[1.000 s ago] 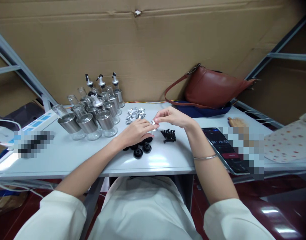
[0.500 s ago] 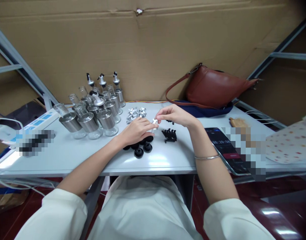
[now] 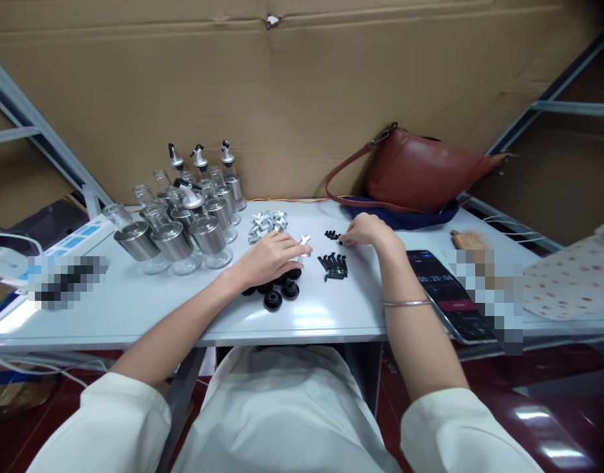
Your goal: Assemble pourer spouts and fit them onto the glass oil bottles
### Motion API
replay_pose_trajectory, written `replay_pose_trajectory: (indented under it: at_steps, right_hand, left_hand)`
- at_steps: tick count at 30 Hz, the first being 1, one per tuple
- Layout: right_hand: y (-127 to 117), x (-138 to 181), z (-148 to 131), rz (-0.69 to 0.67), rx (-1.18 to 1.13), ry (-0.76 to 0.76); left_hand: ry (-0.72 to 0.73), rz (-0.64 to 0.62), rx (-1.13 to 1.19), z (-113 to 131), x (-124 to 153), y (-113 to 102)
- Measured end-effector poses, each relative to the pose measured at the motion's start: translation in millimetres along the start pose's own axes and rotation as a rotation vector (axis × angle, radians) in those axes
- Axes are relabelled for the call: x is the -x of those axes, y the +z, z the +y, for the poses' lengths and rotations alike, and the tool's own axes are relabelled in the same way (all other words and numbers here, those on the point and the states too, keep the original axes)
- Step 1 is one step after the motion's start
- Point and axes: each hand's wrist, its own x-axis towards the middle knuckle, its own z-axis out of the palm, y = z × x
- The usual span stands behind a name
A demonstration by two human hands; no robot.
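My left hand [image 3: 269,257] is closed on a small silver pour spout [image 3: 304,241] held just above the white table [image 3: 134,305]. Under it lie several black rubber stoppers [image 3: 273,301]. My right hand [image 3: 368,231] rests further right, its fingertips pinched at a few small black caps [image 3: 332,234] on the table. A bigger cluster of the same black caps [image 3: 334,265] lies between my hands. A pile of silver spouts [image 3: 265,224] sits behind my left hand.
Several glass and steel oil bottles [image 3: 183,223] stand at the left, some with spouts fitted. A brown leather bag [image 3: 424,174] leans on the cardboard wall at the back right. A phone [image 3: 444,289] lies on the right, a power strip [image 3: 79,240] on the left.
My right hand has let go of the spout and moved right and down to the small black caps. My left hand keeps the spout in nearly the same place.
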Motion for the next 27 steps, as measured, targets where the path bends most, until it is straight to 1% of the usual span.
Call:
replay_pose_trajectory:
  at_steps: [11, 14, 16, 18, 21, 23, 25, 27]
  right_hand:
    - [0.4, 3.2, -0.9, -0.045, -0.028, -0.037]
    - [-3.4, 6.6, -2.3, -0.071, -0.11, -0.025]
    - [-6.4, 9.7, -4.1, -0.111, -0.238, -0.04]
    - [-8.9, 13.5, -6.5, -0.152, -0.396, -0.133]
    - [-11.1, 20.0, -12.0, -0.215, -0.632, -0.392]
    - [-11.6, 24.5, -16.3, -0.257, -0.74, -0.544]
    - [-11.8, 28.4, -19.9, -0.274, -0.79, -0.619]
    - [-11.8, 30.9, -21.7, -0.265, -0.816, -0.649]
  left_hand:
    - [0.004, -0.002, -0.021, -0.2, 0.0, 0.2]
    - [0.015, 0.01, -0.029, -0.1, 0.2, 0.5]
    - [0.017, 0.01, -0.032, -0.1, 0.2, 0.7]
    - [0.014, 0.006, -0.033, 0.0, 0.3, 0.8]
    - [0.011, 0.0, -0.032, 0.4, 0.0, 0.3]
    - [0.008, -0.005, -0.034, 1.0, -0.4, -0.2]
    - [0.003, -0.008, -0.037, 1.4, -0.8, -0.7]
    - [-0.001, -0.01, -0.04, 1.7, -1.1, -1.0]
